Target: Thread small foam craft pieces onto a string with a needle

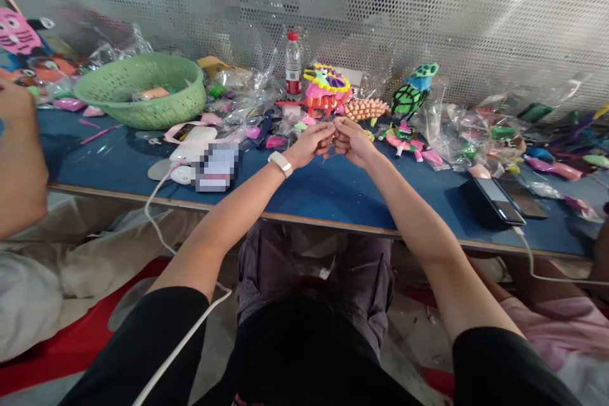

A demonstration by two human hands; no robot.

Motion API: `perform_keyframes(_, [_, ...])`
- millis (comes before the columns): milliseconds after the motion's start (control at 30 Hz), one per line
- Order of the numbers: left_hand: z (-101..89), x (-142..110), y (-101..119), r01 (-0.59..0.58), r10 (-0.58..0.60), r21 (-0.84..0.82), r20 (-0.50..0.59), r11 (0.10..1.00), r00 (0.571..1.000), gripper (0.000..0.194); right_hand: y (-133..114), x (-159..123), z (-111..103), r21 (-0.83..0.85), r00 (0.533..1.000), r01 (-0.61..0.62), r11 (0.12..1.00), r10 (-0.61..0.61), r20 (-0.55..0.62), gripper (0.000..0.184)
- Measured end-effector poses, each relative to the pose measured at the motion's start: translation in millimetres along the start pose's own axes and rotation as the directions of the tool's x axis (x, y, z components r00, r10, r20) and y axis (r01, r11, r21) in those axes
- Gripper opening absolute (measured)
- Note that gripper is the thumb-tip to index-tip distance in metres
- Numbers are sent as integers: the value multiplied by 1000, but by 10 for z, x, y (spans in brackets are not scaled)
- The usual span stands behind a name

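Observation:
My left hand (310,144), with a white band on its wrist, is closed in a pinch above the blue table (323,193). Fingertip to fingertip with it, my right hand (353,141) is pinched shut too. Whatever lies between the fingers is too small or hidden to name. Just behind the hands stand a tan spiky clay figure (366,109) and a red clay figure (318,104) below a yellow-and-purple clay frill (328,78). Right of my right hand lies a small pink-and-green clay figure (403,139).
A green plastic basket (162,101) stands at the left, near a phone (217,168) and a white cable. A red-capped bottle (293,65) is at the back. Bags of coloured clay (476,133) and another phone (499,200) lie right. Another person's arm (19,158) reaches in at left.

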State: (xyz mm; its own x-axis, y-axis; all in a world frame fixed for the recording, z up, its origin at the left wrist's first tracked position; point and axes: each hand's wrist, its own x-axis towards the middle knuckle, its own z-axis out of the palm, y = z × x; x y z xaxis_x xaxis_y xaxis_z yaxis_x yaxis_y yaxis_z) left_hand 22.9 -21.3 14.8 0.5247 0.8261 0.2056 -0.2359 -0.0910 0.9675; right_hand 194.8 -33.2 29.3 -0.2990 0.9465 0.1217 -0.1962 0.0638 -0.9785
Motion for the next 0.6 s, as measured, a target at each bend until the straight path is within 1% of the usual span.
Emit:
perform_keyframes(67, [0,-2,5,5,-5,0,-9,1000,1000,41,15,12,-18,10,1000,12,1000,-12,-13,43])
perform_keyframes(200, [-11,4,-2,-16,16,5,-29,1000,999,42,51,60,-92,-8,999,21,1000,-21,-32,35])
perform_keyframes(300, [-17,10,-11,-44,45,24,-40,999,998,42,85,106,-162,-62,997,54,997,-57,-58,40])
perform_keyframes(400, [-9,19,-23,-58,61,68,-42,996,997,41,124,158,-222,-146,987,114,983,-129,-95,47])
perform_keyframes(500, [19,26,-46,-68,73,101,-43,993,996,39,156,201,-255,-226,972,164,960,-197,-131,48])
perform_keyframes(600, [56,19,-66,-63,67,79,-49,995,997,40,154,202,-250,-250,971,158,955,-196,-140,45])
